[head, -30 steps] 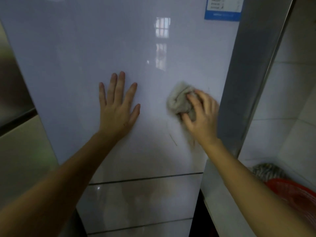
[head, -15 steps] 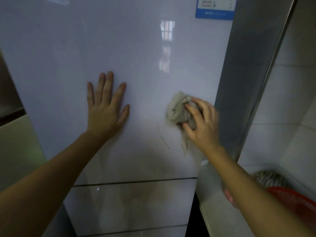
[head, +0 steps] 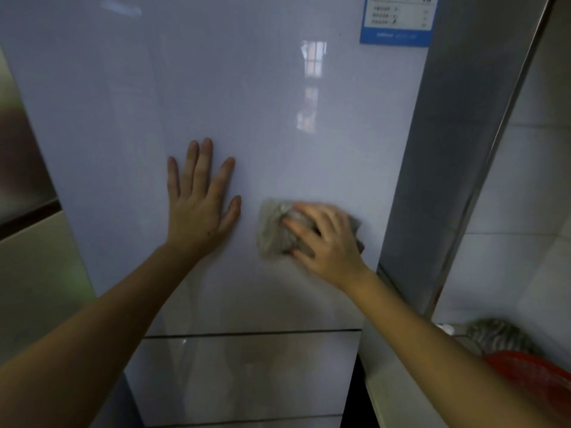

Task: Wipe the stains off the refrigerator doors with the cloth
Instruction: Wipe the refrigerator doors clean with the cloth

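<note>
The glossy white refrigerator door [head: 216, 88] fills most of the view. My left hand [head: 200, 205] lies flat against it, fingers spread, holding nothing. To its right my right hand [head: 327, 239] presses a crumpled grey cloth [head: 273, 230] onto the door's lower right part. The cloth sticks out past the fingers on the left and a little on the right. The thin dark streaks seen earlier below the cloth do not show; that spot lies under the hand and cloth. A lower drawer front [head: 247, 378] begins below a dark seam.
A blue and white label [head: 398, 20] sits at the door's top right. The grey refrigerator side [head: 448, 149] meets a white tiled wall [head: 525, 211]. At lower right are a white counter [head: 392, 393], a red basket [head: 537, 375] and a striped grey cloth [head: 497, 335].
My right hand has swept the cloth down and to the left over the streaked spot, turning flatter on it. My left hand stays pressed on the door.
</note>
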A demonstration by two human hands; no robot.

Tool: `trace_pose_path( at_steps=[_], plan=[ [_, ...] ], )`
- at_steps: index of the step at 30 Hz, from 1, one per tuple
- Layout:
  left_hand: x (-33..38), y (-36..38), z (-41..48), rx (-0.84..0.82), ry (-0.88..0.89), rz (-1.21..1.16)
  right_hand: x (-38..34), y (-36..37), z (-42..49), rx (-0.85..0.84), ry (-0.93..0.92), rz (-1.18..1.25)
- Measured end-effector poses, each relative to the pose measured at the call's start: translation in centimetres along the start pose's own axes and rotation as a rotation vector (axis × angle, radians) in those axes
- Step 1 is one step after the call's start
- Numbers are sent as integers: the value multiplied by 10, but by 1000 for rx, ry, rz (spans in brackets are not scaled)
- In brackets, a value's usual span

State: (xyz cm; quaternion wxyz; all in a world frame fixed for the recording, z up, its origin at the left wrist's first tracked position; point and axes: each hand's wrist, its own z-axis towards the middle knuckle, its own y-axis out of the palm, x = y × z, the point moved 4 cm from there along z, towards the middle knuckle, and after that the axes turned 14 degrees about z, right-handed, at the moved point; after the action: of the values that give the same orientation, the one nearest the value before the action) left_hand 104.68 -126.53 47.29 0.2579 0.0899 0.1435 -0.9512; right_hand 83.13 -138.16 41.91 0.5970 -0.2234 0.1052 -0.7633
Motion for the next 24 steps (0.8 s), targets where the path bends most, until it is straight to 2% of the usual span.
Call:
trace_pose_path(
  at_steps=[3, 8, 11, 19, 24],
  plan=[
    [-1, 1, -1, 2, 7, 2, 9, -11, -38, 20, 45, 31],
    [1, 4, 0, 10, -1, -14, 45, -64, -17, 373, 386, 56],
    [1, 5, 0, 25, -3, -6, 48, -72, 2, 527, 488, 96],
    [0, 6, -1, 27, 6, -6, 22, -52, -13, 603, 589, 115],
    [0, 6, -1, 36, 3, -31, 14, -51, -2, 626, 586, 133]
  ],
)
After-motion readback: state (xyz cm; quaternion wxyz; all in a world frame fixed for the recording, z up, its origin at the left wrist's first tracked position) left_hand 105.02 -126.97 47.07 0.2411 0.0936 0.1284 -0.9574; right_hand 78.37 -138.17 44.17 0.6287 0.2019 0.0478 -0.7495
